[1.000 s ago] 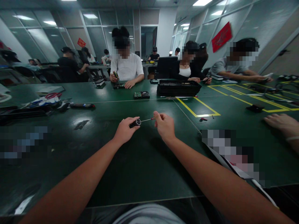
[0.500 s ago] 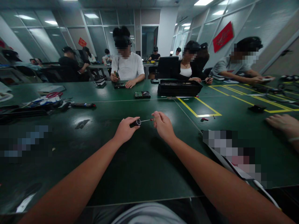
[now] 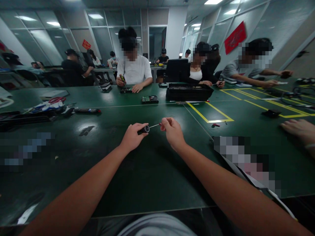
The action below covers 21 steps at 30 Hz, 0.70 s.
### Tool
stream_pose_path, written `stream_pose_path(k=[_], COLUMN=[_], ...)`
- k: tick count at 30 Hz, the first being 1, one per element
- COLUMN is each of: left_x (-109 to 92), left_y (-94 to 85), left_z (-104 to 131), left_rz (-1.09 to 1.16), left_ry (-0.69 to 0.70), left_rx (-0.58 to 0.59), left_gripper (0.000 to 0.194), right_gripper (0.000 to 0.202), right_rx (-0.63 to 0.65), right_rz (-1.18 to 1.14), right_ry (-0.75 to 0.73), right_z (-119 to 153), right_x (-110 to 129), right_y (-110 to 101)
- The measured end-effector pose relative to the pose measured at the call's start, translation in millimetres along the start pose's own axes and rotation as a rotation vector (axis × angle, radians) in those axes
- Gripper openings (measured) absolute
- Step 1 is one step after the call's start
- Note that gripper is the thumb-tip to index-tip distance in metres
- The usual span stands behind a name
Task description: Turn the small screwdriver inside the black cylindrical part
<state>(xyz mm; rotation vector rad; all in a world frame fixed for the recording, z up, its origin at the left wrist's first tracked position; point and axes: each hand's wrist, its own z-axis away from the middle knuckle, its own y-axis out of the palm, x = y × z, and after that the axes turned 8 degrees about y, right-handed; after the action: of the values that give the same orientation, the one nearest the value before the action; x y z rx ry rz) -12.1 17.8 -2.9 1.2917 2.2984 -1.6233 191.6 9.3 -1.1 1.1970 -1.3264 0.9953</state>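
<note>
Between thumb and fingers, my left hand point(image 3: 133, 136) grips a small black cylinder point(image 3: 146, 128) whose round end faces right. My right hand point(image 3: 173, 131) pinches the red handle of a thin screwdriver point(image 3: 155, 125). Its metal shaft points left and slightly down, with the tip at the cylinder's round end; whether it is inside cannot be made out. Both hands are above the green table point(image 3: 147, 177), a short gap apart.
Beyond my hands lie a circuit board point(image 3: 150, 99) and a long black case point(image 3: 188, 92). Tools and cables point(image 3: 52, 104) are heaped at left. Another person's hand point(image 3: 299, 131) rests at right. People work across the table.
The screwdriver is tilted a little more, its handle end slightly higher. My left hand stays nearly still. At far right, a person's hands have moved apart.
</note>
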Motion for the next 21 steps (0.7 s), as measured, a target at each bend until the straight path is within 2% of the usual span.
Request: stream_pose_path(k=[3, 5, 7, 14, 21], left_x=[0.4, 1.3, 1.3, -5.2, -4.5], left_y=[-0.2, 0.1, 0.5, 1.3, 1.0], left_z=[-1.6, -2.2, -2.1, -0.4, -0.1], left_rz=[-0.030, -0.040, -0.042, -0.025, -0.032], left_ry=[-0.001, -0.027, -0.037, -0.021, -0.016], left_rx=[-0.003, 0.023, 0.045, 0.068, 0.065], left_gripper=[0.044, 0.044, 0.045, 0.045, 0.045], right_gripper=[0.030, 0.028, 0.026, 0.028, 0.025], right_rx=[-0.101, -0.201, -0.238, -0.096, -0.075], right_rz=[-0.175, -0.177, -0.137, 0.041, 0.150], right_ry=[0.167, 0.155, 0.096, -0.062, -0.145], right_z=[-7.4, -11.2, -12.1, -1.9, 4.3], right_x=[-2.7, -4.4, -5.3, -2.6, 3.2], right_y=[-3.2, -5.9, -6.7, -0.2, 1.1])
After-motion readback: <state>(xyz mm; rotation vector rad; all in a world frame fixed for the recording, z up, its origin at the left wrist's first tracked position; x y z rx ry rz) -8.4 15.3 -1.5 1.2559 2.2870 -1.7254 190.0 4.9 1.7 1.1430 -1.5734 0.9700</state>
